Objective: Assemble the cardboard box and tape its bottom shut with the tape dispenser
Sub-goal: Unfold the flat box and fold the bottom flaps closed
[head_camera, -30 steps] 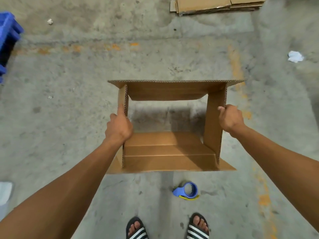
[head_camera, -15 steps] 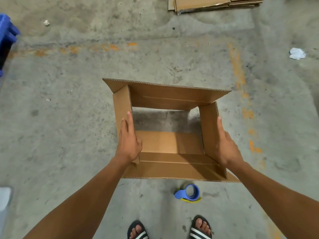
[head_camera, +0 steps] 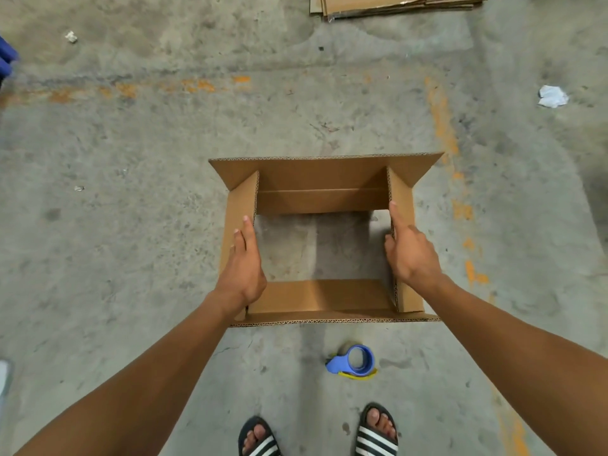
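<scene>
From the head camera, a concrete floor [head_camera: 131, 258] fills the view, stained and marked with worn orange paint. At the top edge lies a stack of flattened cardboard [head_camera: 394, 4]. A crumpled white scrap [head_camera: 553, 96] lies far right, a smaller scrap [head_camera: 71, 36] far left, and a bit of blue plastic [head_camera: 7, 59] shows at the left edge. Two feet in striped sandals [head_camera: 376, 432] stand at the bottom. Just ahead of them, near the box but apart from it, a blue tape dispenser [head_camera: 353, 362] lies on the floor, a yellow strip under it.

The cardboard box [head_camera: 322, 189] stands on the floor in the middle, opened into a rectangle with all four flaps up or splayed; bare floor shows through its middle, so its bottom is not closed. Nothing stands between the hands and the box.

The left hand [head_camera: 245, 264] lies flat with straight fingers pressing the outer face of the left side flap; its grip is released, holding nothing. The right hand [head_camera: 408, 255] rests on the right side flap, index finger stretched along the flap's edge and the other fingers reaching over to its inner side. Both forearms reach forward and inward from the lower corners, palms facing each other across the box.
</scene>
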`<state>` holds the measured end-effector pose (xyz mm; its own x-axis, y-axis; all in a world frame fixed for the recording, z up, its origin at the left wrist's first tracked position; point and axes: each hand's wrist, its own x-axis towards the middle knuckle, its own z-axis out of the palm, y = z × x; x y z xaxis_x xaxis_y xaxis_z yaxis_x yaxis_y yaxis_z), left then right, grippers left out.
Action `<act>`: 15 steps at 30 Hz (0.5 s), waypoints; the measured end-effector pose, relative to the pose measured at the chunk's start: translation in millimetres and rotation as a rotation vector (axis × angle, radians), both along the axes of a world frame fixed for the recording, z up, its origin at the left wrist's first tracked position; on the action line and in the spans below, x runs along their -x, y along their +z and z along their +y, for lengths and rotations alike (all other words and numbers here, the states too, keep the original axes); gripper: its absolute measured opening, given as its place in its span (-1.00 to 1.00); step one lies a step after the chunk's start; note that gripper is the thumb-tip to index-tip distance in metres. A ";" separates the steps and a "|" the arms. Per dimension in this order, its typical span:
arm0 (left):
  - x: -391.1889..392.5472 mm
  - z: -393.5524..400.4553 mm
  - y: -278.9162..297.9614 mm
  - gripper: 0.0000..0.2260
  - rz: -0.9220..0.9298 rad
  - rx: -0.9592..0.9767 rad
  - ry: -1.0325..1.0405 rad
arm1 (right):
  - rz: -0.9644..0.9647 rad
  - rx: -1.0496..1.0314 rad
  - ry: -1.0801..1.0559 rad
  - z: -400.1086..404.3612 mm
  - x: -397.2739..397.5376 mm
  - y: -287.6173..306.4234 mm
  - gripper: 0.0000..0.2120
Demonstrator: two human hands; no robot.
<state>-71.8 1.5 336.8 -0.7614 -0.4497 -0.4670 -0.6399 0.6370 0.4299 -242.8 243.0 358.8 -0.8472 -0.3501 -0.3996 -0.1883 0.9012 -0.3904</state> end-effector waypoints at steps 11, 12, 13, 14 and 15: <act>-0.9 40.8 -16.8 -0.02 -0.135 0.107 0.056 | -0.020 -0.018 -0.019 17.6 -26.1 -18.4 -0.39; -0.8 37.4 -12.4 -0.03 -0.091 0.086 0.085 | -0.011 -0.014 -0.021 18.6 -23.0 -13.3 -0.39; -1.0 33.7 -6.7 -0.05 -0.047 0.067 0.103 | 0.006 -0.009 -0.023 19.4 -19.3 -6.6 -0.40; -0.1 30.5 1.0 -0.07 -0.010 0.061 0.109 | 0.028 -0.005 -0.026 19.4 -14.6 1.2 -0.40; 1.3 28.8 10.0 -0.08 0.011 0.065 0.110 | 0.045 0.001 -0.029 18.6 -10.1 9.8 -0.40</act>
